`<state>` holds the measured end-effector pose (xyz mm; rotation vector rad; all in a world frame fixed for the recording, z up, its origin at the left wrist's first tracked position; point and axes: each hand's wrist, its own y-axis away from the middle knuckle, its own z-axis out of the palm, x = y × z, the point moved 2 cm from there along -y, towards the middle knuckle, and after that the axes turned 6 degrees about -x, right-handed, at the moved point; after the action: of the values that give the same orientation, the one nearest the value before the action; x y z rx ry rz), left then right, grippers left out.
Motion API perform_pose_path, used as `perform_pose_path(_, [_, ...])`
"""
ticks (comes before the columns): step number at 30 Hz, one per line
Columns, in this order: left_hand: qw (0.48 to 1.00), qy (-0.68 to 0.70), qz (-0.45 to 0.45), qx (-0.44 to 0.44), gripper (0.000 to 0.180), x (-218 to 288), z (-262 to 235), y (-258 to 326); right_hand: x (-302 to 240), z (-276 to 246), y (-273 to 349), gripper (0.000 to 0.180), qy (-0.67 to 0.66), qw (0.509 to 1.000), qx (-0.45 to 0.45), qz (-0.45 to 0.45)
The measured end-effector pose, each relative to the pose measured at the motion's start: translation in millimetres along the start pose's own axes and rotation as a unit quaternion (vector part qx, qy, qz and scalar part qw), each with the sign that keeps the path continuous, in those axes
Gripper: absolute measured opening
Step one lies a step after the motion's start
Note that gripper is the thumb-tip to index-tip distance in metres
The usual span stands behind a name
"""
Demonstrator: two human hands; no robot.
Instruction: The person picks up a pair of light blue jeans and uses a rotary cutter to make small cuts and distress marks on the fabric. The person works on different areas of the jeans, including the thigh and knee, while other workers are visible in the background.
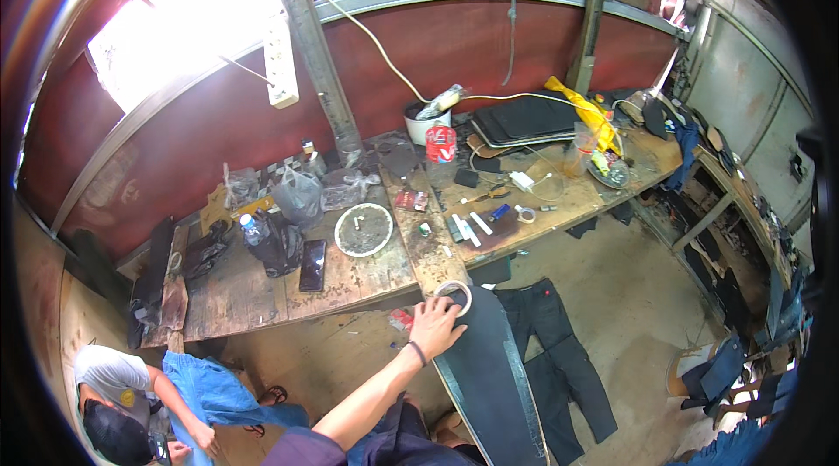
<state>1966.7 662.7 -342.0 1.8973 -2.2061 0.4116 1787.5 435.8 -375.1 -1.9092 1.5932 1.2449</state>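
My left hand (437, 326) reaches over the far end of a long narrow board (494, 379) covered in dark cloth. Its fingers are closed on the near side of a cream roll of tape (468, 297), which rests at the board's rounded tip beside the workbench. A dark band circles the wrist. Black trousers (559, 348) lie spread just right of the board. My right hand is out of view.
The wooden workbench (236, 295) holds a phone (313, 266), a bottle (253, 230), a round ash-filled tray (364, 206), lighter (499, 212) and black stacked sheets (524, 119). At lower left sits a person (118, 387) with blue denim (223, 387). Cluttered shelves (717, 221) stand right.
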Motion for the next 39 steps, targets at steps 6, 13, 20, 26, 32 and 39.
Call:
perform_pose_path(6, [0.997,-0.054,0.049,-0.015,0.021,-30,6,-38,35,-64,16,0.075,0.084,0.975,0.162,0.125])
perform_pose_path(13, [0.992,-0.083,0.039,0.093,0.024,-109,-24,-158,37,-105,87,0.077,0.185,0.872,0.335,0.306])
perform_pose_path(20, [0.986,-0.13,0.076,0.069,0.02,-181,-54,-217,41,-96,138,0.079,0.224,0.759,0.412,0.451])
perform_pose_path(26, [0.982,-0.121,0.137,0.05,0.018,-188,-44,-206,39,-72,84,0.07,0.273,0.793,0.437,0.325])
perform_pose_path(32, [0.974,-0.113,0.195,0.031,0.018,-168,-17,-244,5,-75,24,0.066,0.192,0.808,0.428,0.356])
perform_pose_path(39, [0.974,-0.16,0.158,-0.001,0.023,-159,8,-298,-14,-63,18,0.06,0.205,0.793,0.418,0.394])
